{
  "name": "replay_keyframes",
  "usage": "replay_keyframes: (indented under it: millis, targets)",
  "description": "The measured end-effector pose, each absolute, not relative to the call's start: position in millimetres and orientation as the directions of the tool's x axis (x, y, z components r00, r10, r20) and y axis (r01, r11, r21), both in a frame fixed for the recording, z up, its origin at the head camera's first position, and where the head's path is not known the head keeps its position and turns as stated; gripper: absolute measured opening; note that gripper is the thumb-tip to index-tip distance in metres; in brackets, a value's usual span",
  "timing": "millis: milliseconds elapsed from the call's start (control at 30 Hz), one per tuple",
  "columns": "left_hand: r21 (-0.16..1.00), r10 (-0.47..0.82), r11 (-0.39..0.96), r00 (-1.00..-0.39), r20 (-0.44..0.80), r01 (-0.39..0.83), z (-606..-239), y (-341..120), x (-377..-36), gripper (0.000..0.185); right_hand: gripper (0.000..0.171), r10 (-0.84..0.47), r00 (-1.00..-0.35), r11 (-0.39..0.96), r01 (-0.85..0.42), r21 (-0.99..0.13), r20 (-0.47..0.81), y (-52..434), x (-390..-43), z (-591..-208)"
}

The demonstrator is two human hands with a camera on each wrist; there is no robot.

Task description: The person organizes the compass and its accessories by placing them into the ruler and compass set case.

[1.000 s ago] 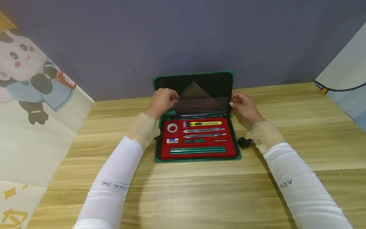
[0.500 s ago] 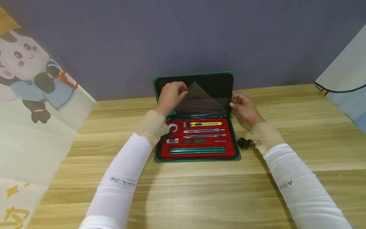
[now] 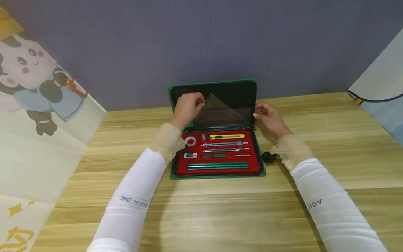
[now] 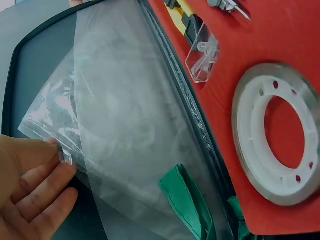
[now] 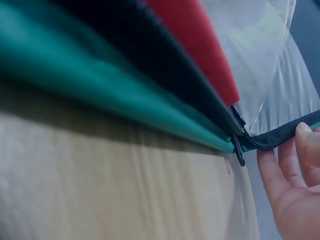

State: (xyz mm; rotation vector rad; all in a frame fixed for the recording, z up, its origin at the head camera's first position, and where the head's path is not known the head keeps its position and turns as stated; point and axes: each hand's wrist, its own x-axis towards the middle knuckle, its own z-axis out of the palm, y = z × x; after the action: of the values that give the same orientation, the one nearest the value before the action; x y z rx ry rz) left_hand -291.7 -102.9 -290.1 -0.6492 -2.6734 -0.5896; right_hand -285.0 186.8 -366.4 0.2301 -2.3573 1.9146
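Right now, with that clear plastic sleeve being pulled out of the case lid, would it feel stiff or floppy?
Probably floppy: the clear plastic sleeve shows wrinkles where the left hand pinches its corner. Likely very light, since a fingertip pinch holds it up. It looks glossy, so it may be slippery, and thin enough to crease or tear if tugged.

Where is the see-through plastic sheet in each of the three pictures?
Head: the clear plastic sheet stands against the open lid, its upper corner pinched by the left hand.
Left wrist: the sheet fills the middle, fingers pinching its corner at left.
Right wrist: the sheet is at upper right.
Shared landmark: the red tray.
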Motion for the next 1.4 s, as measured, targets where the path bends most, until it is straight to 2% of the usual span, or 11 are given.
replay_keyframes:
  millis: [300, 433, 533, 700, 933, 1133, 1400]
  targets:
    - [0.330, 0.365, 0.803, -0.848, 0.385, 0.496, -292.9, -108.6, -291.2, 0.017, 0.020, -0.055, -0.985, 0.188, -0.174, -0.967, 0.166, 184.7, -284.8, -365.7]
    - [0.309, 0.368, 0.807, -0.838, 0.404, 0.503, -296.4, -114.7, -286.2, 0.023, 0.024, -0.056, -0.984, 0.190, -0.177, -0.966, 0.170, 185.0, -286.3, -366.5]
    - [0.280, 0.392, 0.808, -0.829, 0.399, 0.518, -301.2, -122.4, -283.1, 0.022, 0.025, -0.061, -0.983, 0.190, -0.179, -0.965, 0.171, 185.4, -288.1, -367.1]
    - [0.247, 0.439, 0.816, -0.838, 0.323, 0.522, -313.2, -138.1, -280.3, 0.021, 0.021, -0.060, -0.982, 0.194, -0.188, -0.963, 0.180, 185.6, -290.0, -367.6]
    - [0.226, 0.425, 0.848, -0.869, 0.253, 0.480, -329.0, -157.7, -276.3, 0.024, 0.015, -0.063, -0.980, 0.187, -0.198, -0.962, 0.190, 185.8, -291.6, -368.1]
    - [0.192, 0.402, 0.874, -0.886, 0.231, 0.447, -338.8, -163.8, -275.7, 0.027, 0.011, -0.068, -0.980, 0.179, -0.197, -0.964, 0.188, 187.3, -294.4, -368.9]
    - [0.093, 0.393, 0.901, -0.889, 0.236, 0.424, -339.9, -165.6, -275.7, 0.020, 0.013, -0.085, -0.978, 0.181, -0.204, -0.962, 0.191, 186.3, -296.1, -367.5]
